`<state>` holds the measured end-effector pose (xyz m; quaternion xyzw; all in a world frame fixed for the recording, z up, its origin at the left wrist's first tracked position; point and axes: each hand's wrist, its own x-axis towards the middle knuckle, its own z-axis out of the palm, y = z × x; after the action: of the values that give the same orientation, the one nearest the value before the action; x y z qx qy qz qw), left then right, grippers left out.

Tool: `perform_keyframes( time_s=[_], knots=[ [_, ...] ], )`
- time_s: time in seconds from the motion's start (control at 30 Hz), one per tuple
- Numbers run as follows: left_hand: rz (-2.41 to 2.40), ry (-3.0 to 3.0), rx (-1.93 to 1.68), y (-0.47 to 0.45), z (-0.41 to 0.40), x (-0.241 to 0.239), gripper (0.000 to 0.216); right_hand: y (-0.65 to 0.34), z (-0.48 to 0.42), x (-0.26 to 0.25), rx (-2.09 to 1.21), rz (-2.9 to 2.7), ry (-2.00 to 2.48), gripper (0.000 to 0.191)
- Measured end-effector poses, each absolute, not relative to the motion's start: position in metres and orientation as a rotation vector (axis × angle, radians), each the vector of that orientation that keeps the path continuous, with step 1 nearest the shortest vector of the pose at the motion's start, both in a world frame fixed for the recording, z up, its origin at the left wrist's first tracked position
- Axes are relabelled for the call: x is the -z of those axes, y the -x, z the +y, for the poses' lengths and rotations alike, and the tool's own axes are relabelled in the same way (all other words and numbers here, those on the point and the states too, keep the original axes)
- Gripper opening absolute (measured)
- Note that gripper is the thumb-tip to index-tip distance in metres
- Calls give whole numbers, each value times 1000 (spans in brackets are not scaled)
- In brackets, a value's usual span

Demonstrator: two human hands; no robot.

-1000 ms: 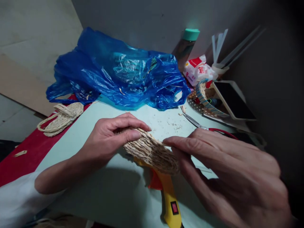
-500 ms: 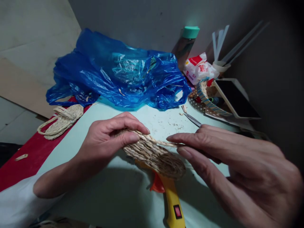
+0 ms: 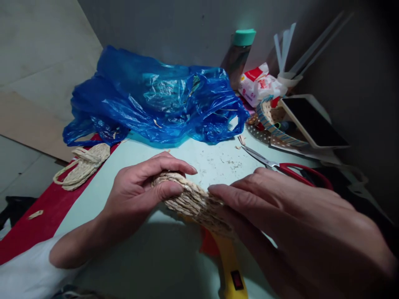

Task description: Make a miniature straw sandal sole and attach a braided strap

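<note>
Head view. Left hand [image 3: 140, 191] clamped on the woven straw piece [image 3: 188, 198], thumb on the near face, fingers around the far edge. Right hand [image 3: 299, 224] also on it, at the other end: index fingertip on the upper edge, thumb along the near face, partly blurred; looks like a pinch, thumb tip hard to make out. Piece sits between the two hands, tilted, raised over the table [image 3: 102, 178], its right end mostly covered by the right hand.

Just below the grip: yellow tool [image 3: 230, 253] with an orange trigger [image 3: 209, 243] and a dark switch, upper part hidden behind the straw. Left of the grip, well apart: second woven piece [image 3: 85, 168] with looped strands, by the red strip [image 3: 46, 216]. White sleeve [image 3: 28, 265] on the left arm. Straight beyond the grip: crumpled blue plastic bag [image 3: 149, 99]. Beyond the right hand, near it: scissors [image 3: 274, 165], red handles, blades pointing up-left towards straw scraps [image 3: 241, 140]. Farther past the right hand: round basket [image 3: 272, 128], dark-screened device [image 3: 314, 121] leaning on it, red-and-white packet [image 3: 260, 85], teal-lidded bottle [image 3: 240, 54], cup [image 3: 289, 79] holding pale sticks [image 3: 284, 50].
</note>
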<state>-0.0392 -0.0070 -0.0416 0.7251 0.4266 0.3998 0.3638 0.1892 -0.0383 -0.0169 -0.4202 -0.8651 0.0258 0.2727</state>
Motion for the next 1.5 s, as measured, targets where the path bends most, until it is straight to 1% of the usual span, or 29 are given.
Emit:
perform_keyframes(
  time_s=[0.07, 0.27, 0.43, 0.6, 0.97, 1.1, 1.37, 1.5],
  knots=[
    [1087, -1869, -1022, 39, -7, 41, 19, -187, -39, 15, -82, -2294, 1151, 20],
    [1064, -1866, -1004, 36, -8, 40, 16, -184, -42, 13, -60, -2179, 1113, 15],
    [1052, -1843, -1000, 35, -10, 41, 14, -178, -41, 14, -226, -2093, 1015, 17],
    [1023, -1783, -996, 36, -9, 41, 15, -179, -37, 21, -319, -1999, 894, 12],
    [1044, -1618, -936, 39, -8, 41, 11, -187, -36, 26, -535, -2044, 872, 16],
    [1065, -1594, -914, 37, -8, 39, 11, -186, -35, 25, -555, -2073, 909, 19],
    [1089, -1583, -918, 35, -8, 40, 11, -187, -31, 21, -491, -2212, 874, 27],
    [1128, -1560, -903, 35, -8, 41, 10, -189, -29, 21, -448, -2292, 821, 23]
  ],
)
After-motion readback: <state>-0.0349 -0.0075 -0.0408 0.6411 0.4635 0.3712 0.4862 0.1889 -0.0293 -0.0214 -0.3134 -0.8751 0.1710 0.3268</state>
